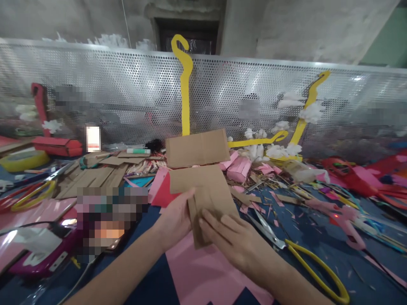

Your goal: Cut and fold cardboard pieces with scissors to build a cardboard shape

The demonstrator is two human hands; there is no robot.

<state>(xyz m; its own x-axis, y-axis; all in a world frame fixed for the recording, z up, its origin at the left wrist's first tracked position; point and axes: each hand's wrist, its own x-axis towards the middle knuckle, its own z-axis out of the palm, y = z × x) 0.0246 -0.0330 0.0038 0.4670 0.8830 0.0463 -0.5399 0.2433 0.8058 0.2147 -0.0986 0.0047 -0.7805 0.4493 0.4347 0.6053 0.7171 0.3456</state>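
Between my hands is a piece of brown cardboard [199,233] with fold lines, tilted above a sheet of pink paper [190,271]. My left hand [174,222] is closed on its left edge, the thumb near the top. From the right, my right hand [237,239] presses its fingers together against the cardboard's face; its thumb is hidden. A wider flat cardboard sheet [206,173] extends behind the folded part; whether they are one piece I cannot tell. Just beyond stands a cardboard block [197,150], with a yellow hooked strip [185,97] rising behind it.
Scissors with yellow handles [314,267] and a pink glue gun [346,224] lie to the right. Leftward are a purple power strip [41,258], cardboard strips [92,182] and yellow tape [25,161]. A perforated metal panel [127,93] closes off the back. Paper scraps litter the table.
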